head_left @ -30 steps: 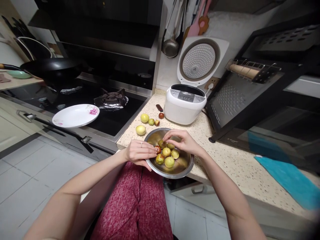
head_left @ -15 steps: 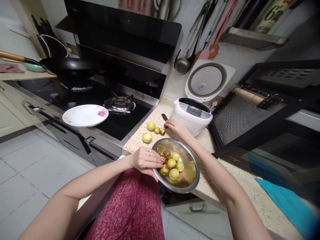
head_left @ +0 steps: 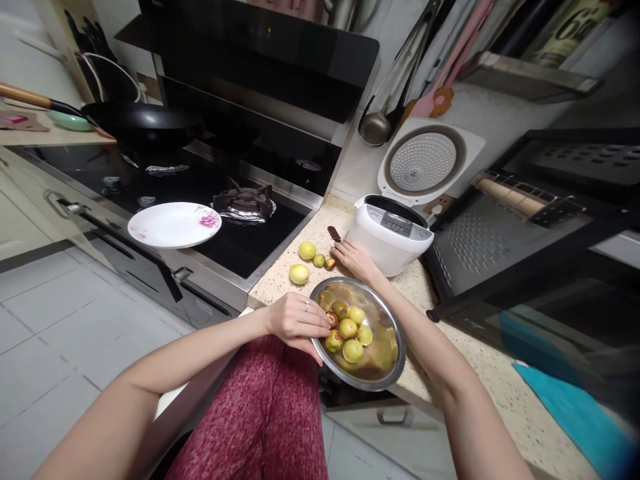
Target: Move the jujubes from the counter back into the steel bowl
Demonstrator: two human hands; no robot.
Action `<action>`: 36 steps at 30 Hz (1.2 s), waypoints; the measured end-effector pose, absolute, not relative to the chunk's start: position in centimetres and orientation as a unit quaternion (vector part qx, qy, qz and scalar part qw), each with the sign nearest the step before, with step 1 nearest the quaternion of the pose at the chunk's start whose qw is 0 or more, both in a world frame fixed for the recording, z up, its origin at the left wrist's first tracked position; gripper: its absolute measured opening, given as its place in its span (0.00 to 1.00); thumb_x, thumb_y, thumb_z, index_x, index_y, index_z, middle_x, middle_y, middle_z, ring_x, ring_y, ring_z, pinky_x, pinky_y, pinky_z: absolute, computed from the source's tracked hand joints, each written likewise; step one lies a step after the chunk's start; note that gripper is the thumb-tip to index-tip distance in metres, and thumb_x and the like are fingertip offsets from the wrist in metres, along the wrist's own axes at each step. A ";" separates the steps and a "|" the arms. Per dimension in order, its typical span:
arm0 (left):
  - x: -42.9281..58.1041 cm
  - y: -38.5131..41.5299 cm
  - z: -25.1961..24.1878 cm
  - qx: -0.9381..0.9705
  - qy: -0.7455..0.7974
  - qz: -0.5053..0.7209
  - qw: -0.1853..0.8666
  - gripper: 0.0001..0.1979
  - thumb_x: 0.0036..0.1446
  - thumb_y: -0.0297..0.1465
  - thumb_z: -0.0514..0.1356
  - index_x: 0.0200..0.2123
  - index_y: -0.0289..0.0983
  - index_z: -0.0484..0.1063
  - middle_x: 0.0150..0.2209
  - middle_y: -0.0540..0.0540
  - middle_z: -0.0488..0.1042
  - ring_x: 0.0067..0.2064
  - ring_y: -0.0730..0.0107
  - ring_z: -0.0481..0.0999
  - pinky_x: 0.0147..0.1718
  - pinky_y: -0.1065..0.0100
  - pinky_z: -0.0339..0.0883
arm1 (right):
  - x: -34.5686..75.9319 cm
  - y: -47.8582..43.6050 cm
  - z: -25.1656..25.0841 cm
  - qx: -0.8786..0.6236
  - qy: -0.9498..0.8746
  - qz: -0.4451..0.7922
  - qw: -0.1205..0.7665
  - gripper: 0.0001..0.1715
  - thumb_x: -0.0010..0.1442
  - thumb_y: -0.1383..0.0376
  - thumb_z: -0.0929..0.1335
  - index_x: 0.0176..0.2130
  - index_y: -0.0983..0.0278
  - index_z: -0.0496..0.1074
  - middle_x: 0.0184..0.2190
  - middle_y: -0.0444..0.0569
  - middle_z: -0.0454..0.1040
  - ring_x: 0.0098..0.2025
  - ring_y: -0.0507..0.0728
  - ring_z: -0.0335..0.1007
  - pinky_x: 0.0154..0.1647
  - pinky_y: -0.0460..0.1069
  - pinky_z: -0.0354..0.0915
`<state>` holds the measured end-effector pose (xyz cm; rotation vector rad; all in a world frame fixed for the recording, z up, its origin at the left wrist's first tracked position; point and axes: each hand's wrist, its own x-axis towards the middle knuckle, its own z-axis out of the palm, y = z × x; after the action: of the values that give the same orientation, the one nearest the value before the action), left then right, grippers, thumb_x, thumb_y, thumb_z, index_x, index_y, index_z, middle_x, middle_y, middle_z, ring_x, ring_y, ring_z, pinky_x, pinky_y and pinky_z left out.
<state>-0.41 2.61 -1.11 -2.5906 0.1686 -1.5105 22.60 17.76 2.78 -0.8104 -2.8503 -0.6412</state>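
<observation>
My left hand (head_left: 300, 323) holds the left rim of a steel bowl (head_left: 387, 347), thumb outside and fingers over the edge, touching a reddish-brown jujube (head_left: 332, 319). Several yellow-green jujubes (head_left: 353, 351) lie in the bowl, some with brown patches. My right hand (head_left: 357, 259) rests on the counter beyond the bowl, fingers curled down beside the rice cooker (head_left: 385, 243); what lies under them is hidden. A brown handle-like piece (head_left: 333, 233) with a shiny end sticks out just past its fingertips. To their left are loose jujubes (head_left: 307, 251), large and small.
The rice cooker's lid (head_left: 425, 163) stands up. A white flowered plate (head_left: 173, 225) sits at the stove's front edge, left of a burner (head_left: 245, 202). A black wok (head_left: 143, 123) is on the far burner. A black oven-like appliance (head_left: 540, 293) and a teal cloth (head_left: 570, 413) are on the right.
The view has shifted slightly. The reddish-brown fruit seen at my right fingertips before is now covered by the hand. My left hand keeps its hold on the bowl.
</observation>
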 end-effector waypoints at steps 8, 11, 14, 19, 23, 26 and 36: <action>-0.7 2.7 -1.4 -0.884 0.025 -0.465 0.043 0.18 0.59 0.49 0.69 0.38 0.39 0.84 0.39 0.45 0.87 0.44 0.65 0.88 0.50 0.70 0.83 | 26.9 13.2 3.8 -0.263 -0.905 -0.205 0.263 0.20 0.73 0.70 0.62 0.59 0.67 0.74 0.54 0.63 0.79 0.55 0.65 0.76 0.60 0.63 0.71; -0.9 2.7 -1.7 -0.894 0.016 -0.448 0.009 0.19 0.59 0.49 0.68 0.40 0.40 0.84 0.39 0.45 0.87 0.45 0.63 0.88 0.51 0.68 0.83 | 27.9 10.1 4.4 -0.276 -0.887 -0.171 0.329 0.18 0.72 0.68 0.65 0.59 0.62 0.74 0.51 0.60 0.80 0.52 0.65 0.77 0.53 0.60 0.74; -1.1 2.7 -1.7 -0.889 0.023 -0.457 -0.005 0.19 0.60 0.49 0.68 0.42 0.40 0.84 0.41 0.44 0.87 0.46 0.62 0.87 0.52 0.67 0.83 | 28.4 7.3 5.2 -0.292 -0.877 -0.095 0.369 0.20 0.72 0.68 0.66 0.61 0.60 0.73 0.52 0.59 0.78 0.53 0.64 0.76 0.53 0.59 0.74; -1.4 2.7 -1.6 -0.909 -0.011 -0.417 -0.008 0.20 0.61 0.50 0.66 0.42 0.40 0.84 0.41 0.45 0.87 0.45 0.62 0.88 0.51 0.66 0.83 | 27.8 4.3 6.2 -0.271 -0.885 0.059 0.375 0.20 0.68 0.65 0.71 0.58 0.58 0.74 0.52 0.55 0.79 0.53 0.63 0.77 0.56 0.58 0.74; -1.4 2.5 -1.2 -0.905 -0.001 -0.425 0.016 0.20 0.62 0.49 0.66 0.44 0.39 0.84 0.40 0.44 0.87 0.44 0.61 0.88 0.50 0.65 0.84 | 26.9 3.3 6.2 -0.235 -0.909 0.158 0.307 0.18 0.67 0.62 0.72 0.56 0.59 0.74 0.50 0.54 0.80 0.52 0.62 0.78 0.55 0.57 0.74; -1.3 2.5 -1.1 -0.888 0.025 -0.458 0.039 0.21 0.62 0.49 0.66 0.46 0.37 0.83 0.39 0.43 0.87 0.43 0.60 0.88 0.49 0.64 0.84 | 26.6 3.3 5.8 -0.229 -0.919 0.185 0.262 0.17 0.67 0.62 0.72 0.55 0.60 0.74 0.49 0.53 0.80 0.51 0.62 0.77 0.55 0.58 0.74; -1.8 2.7 -1.7 -0.909 -0.030 -0.415 -0.012 0.21 0.63 0.51 0.64 0.42 0.39 0.84 0.40 0.43 0.87 0.43 0.61 0.88 0.49 0.64 0.84 | 27.0 4.2 5.0 -0.254 -0.915 0.180 0.256 0.23 0.68 0.68 0.70 0.61 0.58 0.74 0.58 0.55 0.77 0.60 0.63 0.75 0.63 0.63 0.71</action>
<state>-1.84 2.67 -1.66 -2.8774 -0.0952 -1.3150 26.96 4.22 4.99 -0.6905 -2.4843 0.4896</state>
